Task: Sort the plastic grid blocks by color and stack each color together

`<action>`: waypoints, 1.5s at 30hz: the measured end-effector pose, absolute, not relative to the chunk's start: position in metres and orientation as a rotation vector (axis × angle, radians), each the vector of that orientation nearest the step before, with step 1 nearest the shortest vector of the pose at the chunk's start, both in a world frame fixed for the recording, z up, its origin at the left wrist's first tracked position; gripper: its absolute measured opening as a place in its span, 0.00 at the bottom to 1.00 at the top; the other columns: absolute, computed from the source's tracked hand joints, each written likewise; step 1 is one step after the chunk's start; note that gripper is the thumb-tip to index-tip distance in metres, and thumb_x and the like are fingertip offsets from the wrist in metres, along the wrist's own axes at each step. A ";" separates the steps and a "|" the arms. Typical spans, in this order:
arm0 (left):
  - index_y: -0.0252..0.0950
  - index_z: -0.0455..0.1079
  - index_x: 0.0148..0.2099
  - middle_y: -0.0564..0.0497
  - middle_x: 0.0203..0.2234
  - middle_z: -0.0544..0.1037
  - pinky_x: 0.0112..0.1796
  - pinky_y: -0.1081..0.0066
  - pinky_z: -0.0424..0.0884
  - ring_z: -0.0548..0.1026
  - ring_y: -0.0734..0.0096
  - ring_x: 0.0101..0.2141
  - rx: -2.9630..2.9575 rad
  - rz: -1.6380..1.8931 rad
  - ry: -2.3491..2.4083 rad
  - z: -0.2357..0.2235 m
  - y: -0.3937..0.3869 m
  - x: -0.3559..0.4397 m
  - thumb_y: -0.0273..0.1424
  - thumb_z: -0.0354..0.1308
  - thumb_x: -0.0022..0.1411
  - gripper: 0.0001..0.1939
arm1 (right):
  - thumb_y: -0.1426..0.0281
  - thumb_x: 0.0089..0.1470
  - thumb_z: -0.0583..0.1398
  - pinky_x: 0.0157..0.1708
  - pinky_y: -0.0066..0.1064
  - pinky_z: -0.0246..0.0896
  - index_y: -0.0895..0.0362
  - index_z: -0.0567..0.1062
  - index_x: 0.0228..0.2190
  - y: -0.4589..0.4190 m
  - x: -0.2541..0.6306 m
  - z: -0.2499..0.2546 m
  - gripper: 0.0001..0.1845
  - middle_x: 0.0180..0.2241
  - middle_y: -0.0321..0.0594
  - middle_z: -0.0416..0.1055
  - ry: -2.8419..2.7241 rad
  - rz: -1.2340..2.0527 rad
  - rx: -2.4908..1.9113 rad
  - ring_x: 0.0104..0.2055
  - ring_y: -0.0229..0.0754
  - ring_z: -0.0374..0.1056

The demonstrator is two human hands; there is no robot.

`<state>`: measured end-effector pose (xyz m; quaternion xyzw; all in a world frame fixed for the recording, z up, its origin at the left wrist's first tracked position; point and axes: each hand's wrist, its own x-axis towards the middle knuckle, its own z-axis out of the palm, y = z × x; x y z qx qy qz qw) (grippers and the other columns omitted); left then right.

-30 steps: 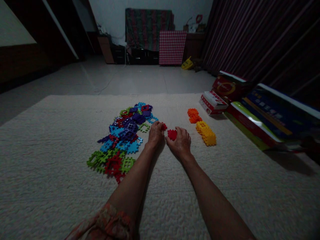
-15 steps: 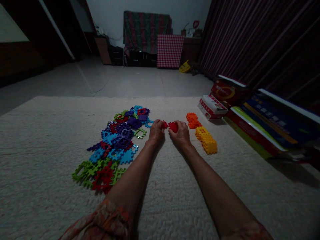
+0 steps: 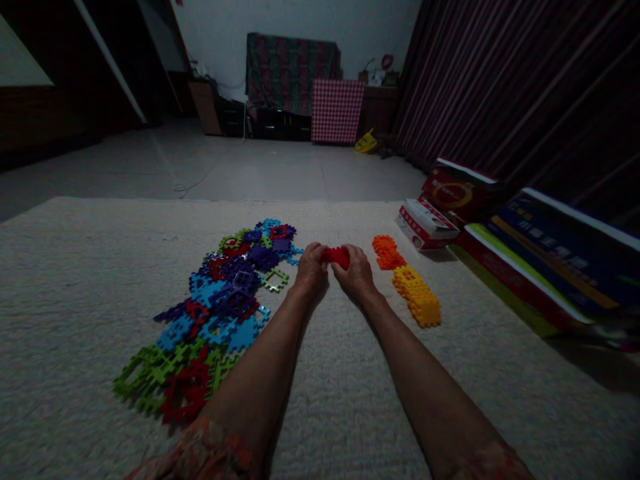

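My left hand and my right hand meet over the middle of the pale quilted mat, each closed on red toothed plastic building pieces. The red pieces touch between my fingertips; the fingers hide much of them, so I cannot tell whether they are locked together. Left of my left hand spreads a loose pile of interlocking pieces in purple, blue, green and red. A light green square frame lies nearest that hand. To the right of my right hand are orange pieces and a row of yellow pieces.
A small red and white box, a dark red box and a large blue box stand along the mat's right side. Beyond the mat are a tiled floor, a cloth-covered cabinet and a dark curtain.
The red pieces, apart by a small gap before, now touch between my hands. My hands have come slightly closer together. The view has tilted up a little.
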<state>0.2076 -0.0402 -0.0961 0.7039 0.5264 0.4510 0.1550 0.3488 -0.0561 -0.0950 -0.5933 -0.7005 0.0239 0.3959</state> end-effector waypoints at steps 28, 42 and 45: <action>0.34 0.75 0.54 0.44 0.46 0.80 0.49 0.66 0.74 0.78 0.66 0.43 1.796 1.246 1.415 -0.087 -0.033 0.214 0.15 0.53 0.52 0.27 | 0.68 0.51 0.60 0.50 0.45 0.64 0.56 0.74 0.49 -0.067 0.353 -0.093 0.22 0.48 0.50 0.73 -1.765 0.041 -1.625 0.50 0.55 0.68; 0.33 0.76 0.52 0.42 0.49 0.80 0.54 0.64 0.71 0.77 0.62 0.49 1.895 1.134 1.443 -0.078 -0.041 0.218 0.16 0.55 0.55 0.23 | 0.68 0.50 0.58 0.47 0.51 0.63 0.57 0.74 0.48 -0.062 0.355 -0.099 0.22 0.47 0.54 0.74 -1.791 -0.054 -1.656 0.47 0.59 0.68; 0.31 0.77 0.52 0.41 0.49 0.80 0.54 0.65 0.72 0.77 0.62 0.49 1.799 1.173 1.449 -0.077 -0.038 0.218 0.15 0.54 0.55 0.23 | 0.67 0.49 0.58 0.47 0.51 0.64 0.58 0.74 0.48 -0.059 0.358 -0.100 0.23 0.47 0.54 0.75 -1.836 -0.042 -1.620 0.48 0.59 0.68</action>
